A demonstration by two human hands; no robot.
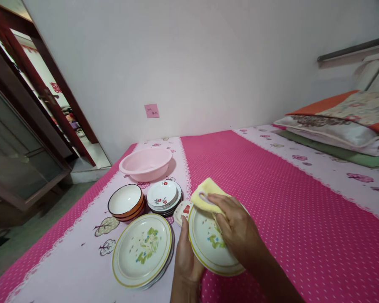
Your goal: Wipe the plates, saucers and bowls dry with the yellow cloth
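My left hand point(187, 261) grips the left side of a white plate point(210, 256) with a yellow rim and a green floral print, thumb at the edge and fingers hidden beneath. A folded yellow cloth point(206, 198) is in my right hand point(238, 227), pressed against the plate's upper part. The plate is held tilted above the pink bedspread. Left of it lies a stack of matching plates point(142, 252). Behind my left thumb, a small dish with a red print point(179, 212) is partly covered.
Stacked orange-brown bowls point(126, 202) and small white flowered plates point(161, 195) stand beyond the large plates. A pink basin point(145, 164) sits near the wall. Folded bedding and pillows point(341, 126) lie at the right. A doorway opens at the far left.
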